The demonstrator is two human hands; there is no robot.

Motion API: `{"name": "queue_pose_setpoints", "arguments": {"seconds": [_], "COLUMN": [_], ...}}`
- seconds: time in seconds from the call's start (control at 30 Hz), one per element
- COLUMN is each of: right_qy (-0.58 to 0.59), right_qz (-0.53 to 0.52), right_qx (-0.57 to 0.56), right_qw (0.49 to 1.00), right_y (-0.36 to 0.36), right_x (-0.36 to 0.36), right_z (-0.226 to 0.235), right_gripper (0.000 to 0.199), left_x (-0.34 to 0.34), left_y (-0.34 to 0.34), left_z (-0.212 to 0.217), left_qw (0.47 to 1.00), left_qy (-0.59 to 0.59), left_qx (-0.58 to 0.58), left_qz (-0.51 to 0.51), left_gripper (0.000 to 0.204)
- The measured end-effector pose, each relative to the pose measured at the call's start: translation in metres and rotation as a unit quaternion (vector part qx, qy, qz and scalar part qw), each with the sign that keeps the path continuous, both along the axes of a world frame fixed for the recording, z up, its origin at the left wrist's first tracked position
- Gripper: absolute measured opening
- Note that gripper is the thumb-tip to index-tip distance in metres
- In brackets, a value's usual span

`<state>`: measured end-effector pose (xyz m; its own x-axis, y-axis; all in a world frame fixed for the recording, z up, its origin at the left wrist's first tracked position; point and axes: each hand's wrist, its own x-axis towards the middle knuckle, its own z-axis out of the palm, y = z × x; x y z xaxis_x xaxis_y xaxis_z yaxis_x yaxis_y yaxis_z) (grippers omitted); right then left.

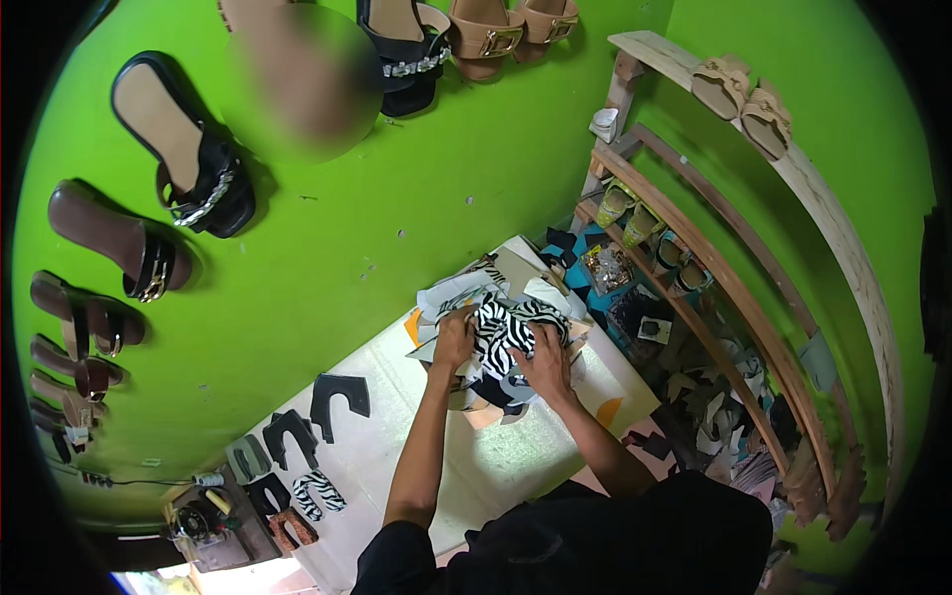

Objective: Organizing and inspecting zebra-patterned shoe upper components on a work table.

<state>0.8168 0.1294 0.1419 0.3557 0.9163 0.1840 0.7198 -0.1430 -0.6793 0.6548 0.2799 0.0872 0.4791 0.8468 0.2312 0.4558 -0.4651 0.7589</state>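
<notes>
Both hands grip a zebra-striped cut piece [506,332] atop a pile of scraps [516,288] on the white table [496,466], left hand [454,337] at nine o'clock, right hand [543,362] at four o'clock of it.

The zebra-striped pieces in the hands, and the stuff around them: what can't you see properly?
- Head view: the zebra-striped pieces are partly covered by the left hand and right hand; their full shape is hidden.
- The pile of cut pieces underneath overlaps, so it can't be counted.
- A blurred patch hides part of the green wall.
- The shelf items are too small to identify.
</notes>
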Motion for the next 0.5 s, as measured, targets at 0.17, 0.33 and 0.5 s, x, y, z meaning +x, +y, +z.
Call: {"name": "queue_pose_setpoints", "arguments": {"seconds": [0.17,0.33,0.5], "right_qy": [-0.030,0.024,0.086], "right_qz": [-0.010,-0.033,0.007], "right_qx": [0.010,0.021,0.054], "right_qw": [0.999,0.999,0.995], "right_y": [0.007,0.011,0.015], "right_x": [0.006,0.009,0.012], "right_z": [-0.010,-0.008,-0.017], "right_gripper": [0.056,0.049,0.051], "left_x": [0.019,0.023,0.000], "left_y": [-0.002,-0.008,-0.008], "left_z": [-0.005,0.024,0.032], "left_qw": [0.991,0.991,0.995], "left_qy": [0.128,0.111,0.029], "left_qx": [-0.030,0.005,-0.027], "left_qz": [0.028,0.068,0.089], "left_gripper": [0.037,0.039,0.021]}}
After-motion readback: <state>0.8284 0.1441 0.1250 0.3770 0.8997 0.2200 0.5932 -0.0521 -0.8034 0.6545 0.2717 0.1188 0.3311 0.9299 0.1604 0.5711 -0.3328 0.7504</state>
